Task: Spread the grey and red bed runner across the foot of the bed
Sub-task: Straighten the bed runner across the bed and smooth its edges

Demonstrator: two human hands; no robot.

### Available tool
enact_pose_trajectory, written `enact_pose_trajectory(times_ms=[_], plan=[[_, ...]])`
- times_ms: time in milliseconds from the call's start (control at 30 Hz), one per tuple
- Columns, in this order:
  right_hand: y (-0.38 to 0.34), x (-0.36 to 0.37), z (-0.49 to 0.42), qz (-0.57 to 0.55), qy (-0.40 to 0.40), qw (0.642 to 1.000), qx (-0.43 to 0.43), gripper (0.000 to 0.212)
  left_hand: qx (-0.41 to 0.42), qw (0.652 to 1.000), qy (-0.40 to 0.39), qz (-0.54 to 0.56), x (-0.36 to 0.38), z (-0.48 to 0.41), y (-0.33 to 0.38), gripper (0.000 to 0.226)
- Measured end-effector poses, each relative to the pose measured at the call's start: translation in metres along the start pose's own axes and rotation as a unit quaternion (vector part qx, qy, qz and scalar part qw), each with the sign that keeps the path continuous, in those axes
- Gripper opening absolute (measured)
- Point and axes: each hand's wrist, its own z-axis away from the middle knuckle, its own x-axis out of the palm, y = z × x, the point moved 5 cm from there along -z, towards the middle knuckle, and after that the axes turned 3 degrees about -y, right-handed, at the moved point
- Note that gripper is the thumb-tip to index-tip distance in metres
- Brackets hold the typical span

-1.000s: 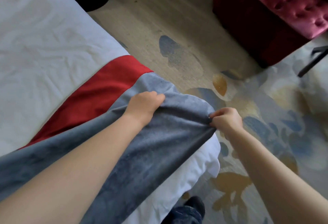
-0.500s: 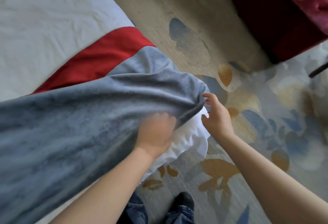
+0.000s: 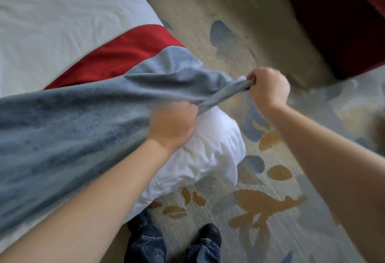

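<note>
At bed corner (image 3: 210, 150), left hand (image 3: 173, 126), right hand (image 3: 268, 88) clamped on runner edge (image 3: 224, 95)

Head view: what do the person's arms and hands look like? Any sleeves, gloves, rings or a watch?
Both forearms are bare to the frame edge, no sleeves showing. Left hand and right hand: no gloves, rings or watch visible, though the left is motion-blurred. Below: blue jeans, a dark shoe.
</note>
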Motion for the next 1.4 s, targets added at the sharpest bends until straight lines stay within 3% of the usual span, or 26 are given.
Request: enact_pose_trajectory(times_ms=[133, 200, 267, 367, 467, 600, 700, 800, 933, 967, 1000, 1067, 1133, 1200, 1300, 1400], plan=[[-0.008, -0.054, 0.000, 0.004, 0.198, 0.958, -0.206, 0.019, -0.029, 0.999, 0.029, 0.016, 0.001, 0.003, 0.007, 0.008], [0.003, -0.047, 0.011, 0.038, 0.156, 0.951, -0.264, 0.015, -0.017, 1.000, -0.003, 0.003, 0.011, 0.009, 0.013, 0.012], [0.024, -0.019, 0.025, 0.112, 0.025, 0.954, -0.278, 0.013, 0.005, 0.998, -0.066, -0.020, 0.025, 0.014, 0.022, 0.020], [0.050, 0.021, 0.048, 0.161, -0.102, 0.945, -0.267, 0.019, 0.004, 0.993, -0.117, -0.028, 0.040, 0.014, 0.035, 0.027], [0.051, 0.044, 0.056, 0.140, -0.116, 0.953, -0.242, 0.018, -0.006, 0.994, -0.110, -0.013, 0.045, 0.002, 0.046, 0.027], [0.058, 0.048, 0.046, -0.004, -0.031, 0.994, -0.101, 0.014, -0.004, 0.996, -0.090, 0.014, 0.047, -0.013, 0.061, 0.021], [0.068, 0.048, 0.043, -0.106, 0.016, 0.994, 0.005, 0.016, 0.029, 0.991, -0.125, 0.034, 0.055, -0.010, 0.070, 0.016], [0.070, 0.047, 0.039, -0.101, 0.034, 0.994, -0.023, 0.018, 0.062, 0.989, -0.126, 0.044, 0.059, -0.006, 0.071, 0.012], [0.081, 0.029, 0.055, -0.153, 0.202, 0.967, -0.032, 0.013, 0.010, 0.996, -0.036, 0.086, 0.049, -0.010, 0.059, 0.009], [0.080, 0.034, 0.065, -0.135, 0.189, 0.970, -0.063, 0.013, 0.007, 0.995, -0.041, 0.092, 0.051, -0.009, 0.059, 0.008], [0.080, 0.047, 0.072, -0.102, 0.122, 0.982, -0.101, 0.014, 0.017, 0.994, -0.067, 0.085, 0.057, -0.006, 0.061, 0.007], [0.085, 0.085, 0.086, 0.010, -0.110, 0.986, -0.125, 0.021, 0.043, 0.987, -0.143, 0.065, 0.072, 0.000, 0.066, 0.006], [0.098, 0.109, 0.093, 0.044, -0.256, 0.963, -0.074, 0.027, 0.045, 0.982, -0.172, 0.063, 0.081, -0.001, 0.065, 0.006], [0.101, 0.119, 0.092, -0.080, -0.294, 0.952, 0.034, 0.030, 0.048, 0.978, -0.196, 0.043, 0.086, -0.006, 0.062, 0.011], [0.094, 0.129, 0.098, -0.309, -0.309, 0.874, 0.213, 0.031, 0.067, 0.974, -0.211, 0.045, 0.089, -0.010, 0.059, 0.013], [0.085, 0.134, 0.105, -0.392, -0.279, 0.830, 0.281, 0.034, 0.090, 0.967, -0.235, 0.034, 0.088, -0.009, 0.059, 0.013]])
